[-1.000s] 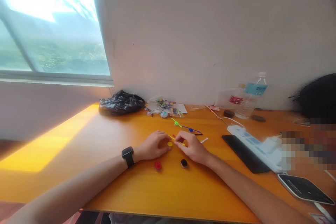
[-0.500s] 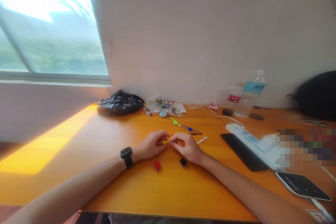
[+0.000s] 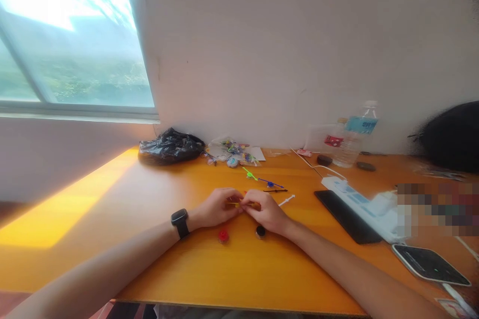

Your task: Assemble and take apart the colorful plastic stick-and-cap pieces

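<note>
My left hand (image 3: 219,206), with a black watch (image 3: 180,219) on its wrist, is closed on a small yellow plastic piece (image 3: 232,204). Fingers of my right hand (image 3: 266,209) pinch the same piece from the other side, so most of it is hidden. Beyond my hands lie thin arrow-like plastic pieces: a green one (image 3: 250,174), a blue one (image 3: 271,184), a black one (image 3: 276,191) and a white one (image 3: 287,200). A bit of red shows behind my right fingers. Nearer me sit a small red round piece (image 3: 223,236) and a black-topped round piece (image 3: 260,232).
A black plastic bag (image 3: 172,145) and a clear bag of colourful parts (image 3: 234,150) lie by the wall. On the right are clear bottles (image 3: 346,152), a white power strip (image 3: 359,204), a black flat slab (image 3: 348,216) and a phone-like device (image 3: 430,264).
My fingertips have drawn slightly closer together, and less of the yellow piece shows. The other pieces on the table have stayed in place.
</note>
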Available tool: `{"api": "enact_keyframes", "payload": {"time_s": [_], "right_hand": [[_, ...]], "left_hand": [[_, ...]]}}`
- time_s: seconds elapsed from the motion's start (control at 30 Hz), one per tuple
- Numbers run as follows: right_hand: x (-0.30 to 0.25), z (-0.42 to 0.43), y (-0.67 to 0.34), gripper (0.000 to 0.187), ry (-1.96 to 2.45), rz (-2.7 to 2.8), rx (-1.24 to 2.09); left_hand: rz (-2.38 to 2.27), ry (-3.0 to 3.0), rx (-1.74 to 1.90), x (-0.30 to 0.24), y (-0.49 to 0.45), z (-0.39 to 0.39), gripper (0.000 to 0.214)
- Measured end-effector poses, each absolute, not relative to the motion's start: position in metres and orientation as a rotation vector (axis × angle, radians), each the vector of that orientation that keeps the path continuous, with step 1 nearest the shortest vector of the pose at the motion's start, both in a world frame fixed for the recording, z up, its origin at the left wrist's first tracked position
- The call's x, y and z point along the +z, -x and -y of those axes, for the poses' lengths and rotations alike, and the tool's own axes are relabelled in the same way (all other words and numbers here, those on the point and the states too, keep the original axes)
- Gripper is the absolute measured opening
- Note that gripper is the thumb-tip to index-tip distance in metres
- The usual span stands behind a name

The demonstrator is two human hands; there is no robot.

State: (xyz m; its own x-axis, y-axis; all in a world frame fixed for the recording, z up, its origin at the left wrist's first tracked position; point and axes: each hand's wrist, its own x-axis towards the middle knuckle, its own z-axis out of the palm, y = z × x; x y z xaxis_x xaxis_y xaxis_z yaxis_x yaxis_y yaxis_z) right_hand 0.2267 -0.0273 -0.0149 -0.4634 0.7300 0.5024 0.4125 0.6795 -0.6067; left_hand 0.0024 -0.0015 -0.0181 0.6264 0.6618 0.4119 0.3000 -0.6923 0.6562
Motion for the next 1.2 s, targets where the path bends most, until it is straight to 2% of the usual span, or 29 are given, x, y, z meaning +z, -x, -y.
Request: {"api": "enact_keyframes", "payload": {"time_s": [1.07, 1.2], "right_hand": [[-0.004, 0.034, -0.217, 0.020, 0.997, 2.328, 0.424], [-0.007, 0.033, -0.223, 0.017, 1.000, 2.273, 0.435]], "left_hand": [[-0.700, -2.425, 0.872, -0.017, -0.001, 0.001, 0.006], [-0.772, -2.368, 0.906, -0.011, 0.001, 0.004, 0.018]]}}
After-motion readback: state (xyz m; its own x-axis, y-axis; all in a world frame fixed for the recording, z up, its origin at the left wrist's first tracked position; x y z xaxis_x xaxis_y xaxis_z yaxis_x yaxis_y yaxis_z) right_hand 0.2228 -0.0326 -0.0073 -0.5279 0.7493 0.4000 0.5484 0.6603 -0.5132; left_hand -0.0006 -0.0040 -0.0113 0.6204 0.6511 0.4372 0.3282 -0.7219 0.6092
